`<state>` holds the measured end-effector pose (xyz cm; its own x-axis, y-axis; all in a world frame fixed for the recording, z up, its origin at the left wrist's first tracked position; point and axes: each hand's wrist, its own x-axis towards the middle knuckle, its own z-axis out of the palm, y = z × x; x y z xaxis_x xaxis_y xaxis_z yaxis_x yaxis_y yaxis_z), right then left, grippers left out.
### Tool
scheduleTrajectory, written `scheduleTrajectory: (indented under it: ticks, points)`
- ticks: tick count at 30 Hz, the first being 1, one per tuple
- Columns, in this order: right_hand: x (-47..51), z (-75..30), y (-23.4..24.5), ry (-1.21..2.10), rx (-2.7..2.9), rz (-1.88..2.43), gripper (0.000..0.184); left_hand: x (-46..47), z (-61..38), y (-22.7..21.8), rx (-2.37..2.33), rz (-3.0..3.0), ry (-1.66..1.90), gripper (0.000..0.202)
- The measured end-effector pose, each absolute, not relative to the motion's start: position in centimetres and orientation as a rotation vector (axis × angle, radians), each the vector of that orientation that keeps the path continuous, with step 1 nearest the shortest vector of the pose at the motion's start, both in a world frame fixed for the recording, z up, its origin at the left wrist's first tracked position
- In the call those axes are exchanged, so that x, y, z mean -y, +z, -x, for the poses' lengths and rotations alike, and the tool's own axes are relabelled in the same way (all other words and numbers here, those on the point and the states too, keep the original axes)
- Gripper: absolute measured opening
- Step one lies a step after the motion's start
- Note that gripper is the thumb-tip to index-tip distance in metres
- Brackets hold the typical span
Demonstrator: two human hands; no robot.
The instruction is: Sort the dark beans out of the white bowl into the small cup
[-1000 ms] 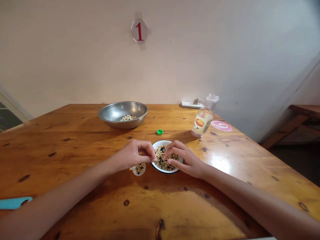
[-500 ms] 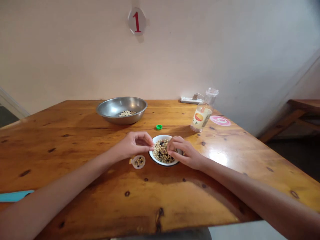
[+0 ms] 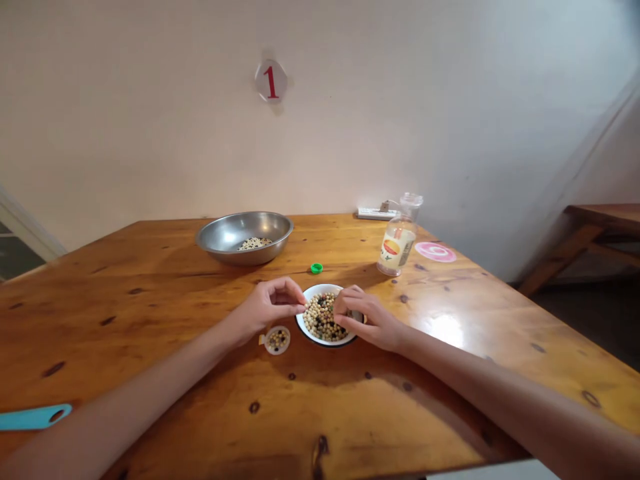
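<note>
A white bowl (image 3: 325, 289) with a dark rim stands before me, holding pale beans mixed with black ones (image 3: 320, 321). At its left rim my left hand (image 3: 270, 308) is closed in a pinch, thumb against fingertips. Whatever sits in that pinch is too small to name. My right hand (image 3: 367, 319) reaches over the bowl's right side with its fingers curled together above the beans. Its fingertips are partly hidden, so what they grip does not show. Just below my left hand lies a small round dish (image 3: 287, 341) with a few pale and black beans in it.
Behind the bowl lies a green bottle cap (image 3: 317, 269). A steel basin (image 3: 240, 258) with beans stands back left. A clear labelled bottle (image 3: 399, 241), a pink disc (image 3: 436, 252) and a power strip (image 3: 375, 214) are back right. A light-blue handle (image 3: 35, 419) lies far left.
The whole view has tilted up, so the table things appear lower. Both hands keep nearly the same pose at the bowl, with slight finger movement.
</note>
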<state>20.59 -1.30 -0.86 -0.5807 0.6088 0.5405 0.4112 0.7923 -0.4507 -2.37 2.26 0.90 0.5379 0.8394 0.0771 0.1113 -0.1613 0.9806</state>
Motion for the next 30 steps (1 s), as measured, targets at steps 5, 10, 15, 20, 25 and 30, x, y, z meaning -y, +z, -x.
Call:
scheduleTrajectory:
  ticks: [5, 10, 15, 20, 25, 30]
  points:
    - [1.1, -20.75, -0.97, 0.401, 2.24, 0.729, 0.032, -2.39, 2.24, 0.77, -0.81, -1.596, 0.75, 0.022]
    - [1.02, -20.97, -0.97, 0.446, 2.227, 0.753, 0.029, -2.31, 2.11, 0.47, -0.788, -1.585, 0.78, 0.025]
    - [0.94, -21.07, -1.01, 0.451, 2.247, 0.726, 0.023, -2.27, 2.03, 0.5, -0.79, -1.616, 0.763, 0.022]
    - [0.84, -20.97, -1.04, 0.441, 2.26, 0.699, 0.017, -2.33, 2.06, 0.58, -0.778, -1.645, 0.752, 0.02]
    - [0.91, -20.96, -0.98, 0.426, 2.288, 0.691, 0.017, -2.38, 2.14, 0.65, -0.769, -1.672, 0.749, 0.018]
    - [0.84, -20.99, -1.0, 0.41, 2.305, 0.705, 0.017, -2.34, 2.15, 0.48, -0.758, -1.718, 0.745, 0.015]
